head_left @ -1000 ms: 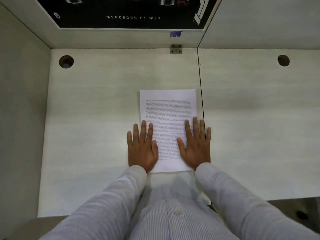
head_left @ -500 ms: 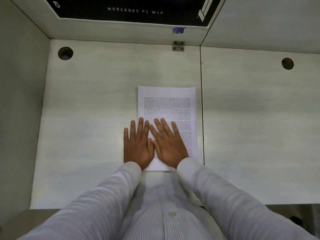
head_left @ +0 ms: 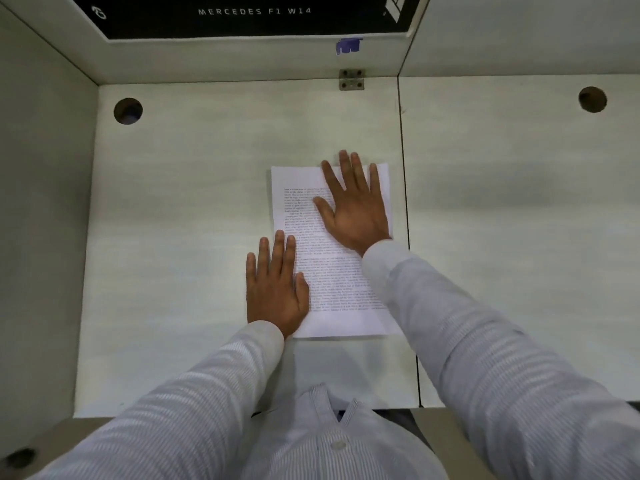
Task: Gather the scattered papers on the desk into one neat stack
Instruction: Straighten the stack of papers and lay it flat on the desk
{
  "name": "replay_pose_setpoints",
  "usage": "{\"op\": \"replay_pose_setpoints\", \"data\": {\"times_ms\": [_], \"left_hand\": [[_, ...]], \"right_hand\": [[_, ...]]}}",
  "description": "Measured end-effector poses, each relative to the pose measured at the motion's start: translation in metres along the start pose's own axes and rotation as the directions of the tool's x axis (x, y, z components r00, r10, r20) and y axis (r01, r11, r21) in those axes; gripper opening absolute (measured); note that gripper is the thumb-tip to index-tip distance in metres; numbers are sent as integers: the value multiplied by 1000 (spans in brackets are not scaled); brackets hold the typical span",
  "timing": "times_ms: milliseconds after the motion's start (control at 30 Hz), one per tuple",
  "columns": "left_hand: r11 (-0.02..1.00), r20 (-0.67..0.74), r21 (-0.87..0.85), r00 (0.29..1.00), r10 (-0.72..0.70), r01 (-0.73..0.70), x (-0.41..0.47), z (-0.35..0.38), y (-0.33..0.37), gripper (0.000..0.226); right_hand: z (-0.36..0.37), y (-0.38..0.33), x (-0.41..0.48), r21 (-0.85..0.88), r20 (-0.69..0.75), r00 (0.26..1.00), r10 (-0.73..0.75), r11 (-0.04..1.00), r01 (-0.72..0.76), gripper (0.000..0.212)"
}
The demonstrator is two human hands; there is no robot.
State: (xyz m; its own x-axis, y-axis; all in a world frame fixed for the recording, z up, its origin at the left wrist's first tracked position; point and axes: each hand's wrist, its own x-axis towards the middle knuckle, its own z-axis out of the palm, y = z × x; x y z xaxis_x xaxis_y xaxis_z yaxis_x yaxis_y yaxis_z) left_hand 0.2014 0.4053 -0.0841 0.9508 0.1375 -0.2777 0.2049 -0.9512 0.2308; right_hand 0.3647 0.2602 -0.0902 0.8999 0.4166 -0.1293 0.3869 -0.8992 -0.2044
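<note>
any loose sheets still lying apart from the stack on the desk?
No: the desk shows only one paper stack, with the left hand and right hand flat on it.
</note>
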Motion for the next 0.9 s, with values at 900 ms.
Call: {"op": "replay_pose_setpoints", "data": {"times_ms": [900], "left_hand": [[999,-92,26,995,39,-37,-3,7,-2,67]], "right_hand": [[-10,56,2,-56,-79,974,214,974,-219,74]]}}
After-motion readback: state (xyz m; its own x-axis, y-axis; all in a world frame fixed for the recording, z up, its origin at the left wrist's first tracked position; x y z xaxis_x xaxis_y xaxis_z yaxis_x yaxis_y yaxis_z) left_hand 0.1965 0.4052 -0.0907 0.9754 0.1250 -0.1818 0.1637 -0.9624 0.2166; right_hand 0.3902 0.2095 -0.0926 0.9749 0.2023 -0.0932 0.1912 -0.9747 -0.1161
